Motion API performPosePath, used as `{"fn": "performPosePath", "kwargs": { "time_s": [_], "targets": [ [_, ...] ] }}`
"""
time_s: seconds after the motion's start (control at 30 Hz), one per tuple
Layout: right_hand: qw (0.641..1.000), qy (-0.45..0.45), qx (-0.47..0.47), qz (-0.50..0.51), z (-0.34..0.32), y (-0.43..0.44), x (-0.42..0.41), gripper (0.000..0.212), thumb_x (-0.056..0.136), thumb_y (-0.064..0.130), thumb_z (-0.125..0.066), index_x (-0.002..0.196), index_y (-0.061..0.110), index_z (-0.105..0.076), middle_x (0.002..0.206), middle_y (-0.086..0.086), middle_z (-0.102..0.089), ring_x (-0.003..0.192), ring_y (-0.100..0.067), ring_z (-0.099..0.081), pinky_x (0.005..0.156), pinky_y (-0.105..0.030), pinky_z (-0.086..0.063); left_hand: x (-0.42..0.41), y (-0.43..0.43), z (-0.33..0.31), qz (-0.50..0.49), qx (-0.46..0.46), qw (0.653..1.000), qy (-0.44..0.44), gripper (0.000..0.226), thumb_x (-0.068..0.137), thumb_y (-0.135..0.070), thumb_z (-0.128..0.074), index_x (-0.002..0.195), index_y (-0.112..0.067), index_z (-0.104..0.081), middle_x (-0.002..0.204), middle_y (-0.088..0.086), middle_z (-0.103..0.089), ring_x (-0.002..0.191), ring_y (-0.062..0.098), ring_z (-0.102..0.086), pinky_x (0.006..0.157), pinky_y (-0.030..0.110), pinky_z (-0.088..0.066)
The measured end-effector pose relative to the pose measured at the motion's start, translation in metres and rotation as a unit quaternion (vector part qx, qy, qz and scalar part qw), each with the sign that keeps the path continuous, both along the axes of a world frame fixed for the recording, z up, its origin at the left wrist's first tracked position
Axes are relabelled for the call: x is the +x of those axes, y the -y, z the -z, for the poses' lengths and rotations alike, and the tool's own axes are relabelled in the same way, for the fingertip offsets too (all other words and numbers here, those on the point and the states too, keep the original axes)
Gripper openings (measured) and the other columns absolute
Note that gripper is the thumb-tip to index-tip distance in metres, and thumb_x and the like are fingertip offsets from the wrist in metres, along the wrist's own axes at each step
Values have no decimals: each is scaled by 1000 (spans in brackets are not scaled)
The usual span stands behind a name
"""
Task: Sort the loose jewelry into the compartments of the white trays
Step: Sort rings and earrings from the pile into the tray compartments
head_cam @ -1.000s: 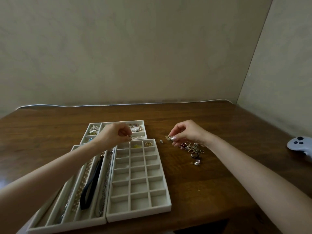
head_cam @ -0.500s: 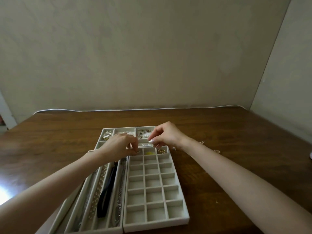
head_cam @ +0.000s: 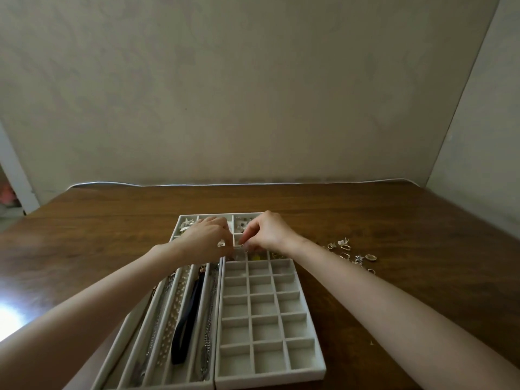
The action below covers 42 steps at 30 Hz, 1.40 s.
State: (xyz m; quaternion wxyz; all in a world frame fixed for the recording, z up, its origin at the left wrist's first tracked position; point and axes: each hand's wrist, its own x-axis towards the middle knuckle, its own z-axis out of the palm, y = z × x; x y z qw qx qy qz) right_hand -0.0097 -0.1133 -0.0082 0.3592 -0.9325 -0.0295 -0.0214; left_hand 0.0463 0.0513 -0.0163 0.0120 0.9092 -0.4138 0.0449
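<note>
Three white trays lie on the wooden table. The grid tray point(head_cam: 268, 370) has many small square compartments, most of them bare. The long-slot tray point(head_cam: 166, 350) to its left holds chains and a dark strap. The far tray point(head_cam: 216, 216) holds small pieces. My left hand point(head_cam: 206, 239) and my right hand point(head_cam: 267, 233) meet fingertip to fingertip over the seam between the far tray and the grid tray. Both pinch a small metal piece point(head_cam: 239, 244) between them. Loose jewelry point(head_cam: 351, 253) lies scattered on the table to the right.
A white cable point(head_cam: 253, 183) runs along the table's back edge against the wall. A second wall closes in on the right. Bright glare point(head_cam: 11, 319) falls on the table at the left.
My right hand left the loose pile and came left to meet my left hand over the trays. The view has turned left, so the pile sits farther right.
</note>
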Motion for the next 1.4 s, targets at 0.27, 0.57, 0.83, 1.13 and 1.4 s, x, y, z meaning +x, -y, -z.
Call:
{"fn": "performPosePath", "kwargs": {
  "time_s": [0.27,0.57,0.83,1.13,1.4],
  "targets": [
    [993,54,-103,-27,2,-13,5,10,79,2,-72,89,4,-75,95,-9,-71,87,-11,-62,79,-25,-51,-3,-8,-3,-53,-131,990,13,14,90,-27,-54,95,-22,-66,93,-9,-47,95,13,-49,75,27,-43],
    [987,91,-131,-21,12,-19,8,11,81,-2,-66,87,5,-73,92,-10,-71,89,-18,-66,80,-31,-55,-7,-7,2,9,-20,999,-30,49,78,0,-48,107,-34,-67,99,-10,-43,105,9,-36,82,21,-24],
    [975,117,-190,7,19,-15,3,9,85,13,-66,89,14,-74,103,-3,-58,97,-17,-57,80,-30,-51,-10,-7,2,31,22,999,11,43,84,-6,-48,113,-34,-63,114,-5,-46,111,13,-36,89,23,-29],
    [977,81,-197,-7,8,-7,-1,11,85,23,-68,93,18,-74,102,3,-66,91,-8,-57,75,-26,-47,-8,-9,1,25,-114,993,14,35,81,-2,-48,86,-28,-71,94,-11,-44,94,7,-35,86,23,-32],
    [969,90,-232,10,17,-17,2,16,85,27,-68,92,13,-73,99,-1,-69,92,-15,-64,75,-27,-51,-11,-6,-4,8,-146,988,49,29,84,-4,-50,85,-24,-71,94,-12,-44,94,9,-38,76,21,-24]
  ]
}}
